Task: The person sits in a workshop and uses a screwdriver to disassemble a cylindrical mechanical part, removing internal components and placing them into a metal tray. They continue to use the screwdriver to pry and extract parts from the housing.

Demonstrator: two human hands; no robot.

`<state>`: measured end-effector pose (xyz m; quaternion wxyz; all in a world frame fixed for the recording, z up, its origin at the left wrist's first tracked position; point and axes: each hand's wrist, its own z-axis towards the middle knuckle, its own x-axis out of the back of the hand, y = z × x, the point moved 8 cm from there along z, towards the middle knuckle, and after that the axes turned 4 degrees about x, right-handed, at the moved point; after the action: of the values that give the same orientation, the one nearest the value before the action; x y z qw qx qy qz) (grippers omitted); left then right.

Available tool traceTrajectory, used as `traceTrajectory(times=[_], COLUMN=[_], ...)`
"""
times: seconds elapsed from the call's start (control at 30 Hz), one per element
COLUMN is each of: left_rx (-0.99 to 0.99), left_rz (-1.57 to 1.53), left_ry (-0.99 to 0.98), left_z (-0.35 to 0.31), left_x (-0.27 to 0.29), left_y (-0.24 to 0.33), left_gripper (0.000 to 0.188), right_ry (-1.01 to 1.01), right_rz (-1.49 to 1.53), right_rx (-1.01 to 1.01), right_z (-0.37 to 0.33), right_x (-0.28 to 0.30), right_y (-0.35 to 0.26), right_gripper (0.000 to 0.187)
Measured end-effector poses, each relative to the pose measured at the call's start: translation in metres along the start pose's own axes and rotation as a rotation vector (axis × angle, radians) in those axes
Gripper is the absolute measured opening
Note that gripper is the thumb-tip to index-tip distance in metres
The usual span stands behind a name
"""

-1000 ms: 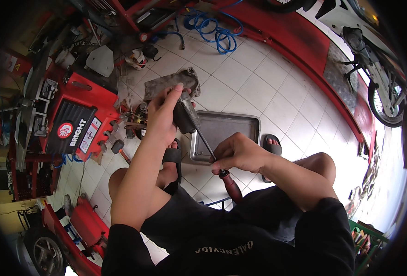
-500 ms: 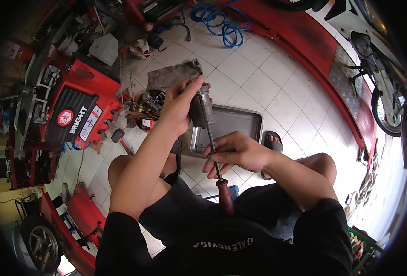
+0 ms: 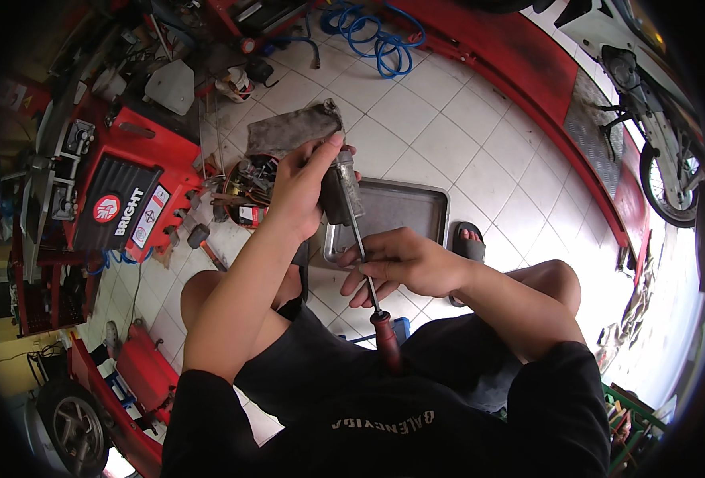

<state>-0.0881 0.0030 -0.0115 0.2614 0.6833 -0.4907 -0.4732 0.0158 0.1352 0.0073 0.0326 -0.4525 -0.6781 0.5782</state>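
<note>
The right hand point(image 3: 426, 267) has its thumb and forefinger pinched lightly on the shaft of the screwdriver point(image 3: 382, 328), its other fingers slightly apart; the red handle lies at 6 o'clock from it, by the lap. The left hand point(image 3: 300, 195) is clamped around the cylinder point(image 3: 336, 202), at the right hand's 11 o'clock. The shaft reaches the cylinder; its tip is hard to make out. From the cylinder, the tray point(image 3: 404, 209) sits on the floor point(image 3: 460, 135) at 3 o'clock, the hammer point(image 3: 200, 236) near 8, the blue hose point(image 3: 390, 52) near 1.
</note>
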Motion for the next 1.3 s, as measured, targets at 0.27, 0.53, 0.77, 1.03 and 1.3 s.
traceTrajectory(times=[0.27, 0.53, 0.77, 1.03, 1.3], left_rx=[0.03, -0.015, 0.001, -0.002, -0.016], left_rz=[-0.051, -0.014, 0.011, 0.035, 0.033], left_ry=[0.037, 0.031, 0.007, 0.007, 0.009], left_z=[-0.001, -0.002, -0.001, -0.002, -0.002], left_x=[0.004, 0.002, 0.001, -0.003, -0.004], left_y=[-0.001, -0.001, -0.006, -0.01, -0.013], left_gripper=[0.031, 0.029, 0.028, 0.029, 0.03], right_ry=[0.091, 0.022, 0.048, 0.038, 0.073], right_rz=[-0.416, -0.091, -0.423, -0.103, -0.302], right_rx=[0.037, 0.004, -0.034, 0.029, -0.021], right_z=[0.003, 0.005, 0.006, 0.004, 0.006], right_x=[0.014, 0.008, 0.02, 0.01, 0.015], right_y=[-0.006, 0.0, 0.002, 0.004, 0.006], right_gripper=[0.032, 0.031, 0.027, 0.033, 0.03])
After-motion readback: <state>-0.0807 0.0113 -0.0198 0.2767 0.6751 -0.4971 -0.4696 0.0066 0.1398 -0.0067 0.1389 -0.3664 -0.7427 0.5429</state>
